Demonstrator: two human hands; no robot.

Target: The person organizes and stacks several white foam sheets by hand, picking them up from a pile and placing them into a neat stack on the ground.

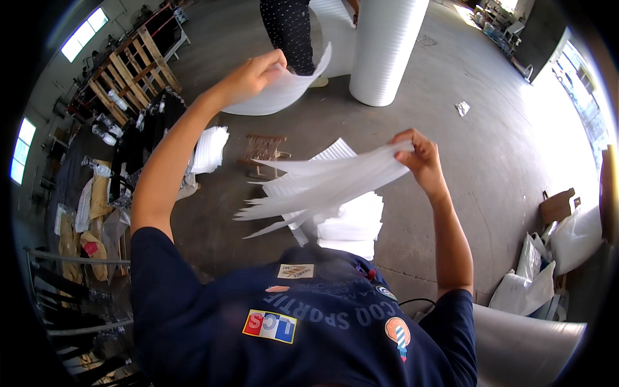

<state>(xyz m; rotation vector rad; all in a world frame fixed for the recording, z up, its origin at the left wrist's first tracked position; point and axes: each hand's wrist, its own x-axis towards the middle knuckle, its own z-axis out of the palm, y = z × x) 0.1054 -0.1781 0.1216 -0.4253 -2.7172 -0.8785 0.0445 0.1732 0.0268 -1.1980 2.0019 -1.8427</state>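
My left hand [259,72] is raised at the upper left, its fingers closed on the edge of a white foam sheet [274,97] that curves away to the right. At the right, my right hand [419,155] pinches the end of several white foam strips [335,180], which fan out leftward in the air with ragged tips. Under the strips lies a stack of folded white foam sheets [351,222]. Another ribbed foam piece [332,151] shows partly behind them.
A tall white foam roll [389,51] stands ahead, beside a person in dark dotted trousers [287,32]. A small wooden stool [263,148] sits on the floor. More foam sheets [211,149] lie at left near a wooden pallet [135,74]. White sacks [525,287] rest at right.
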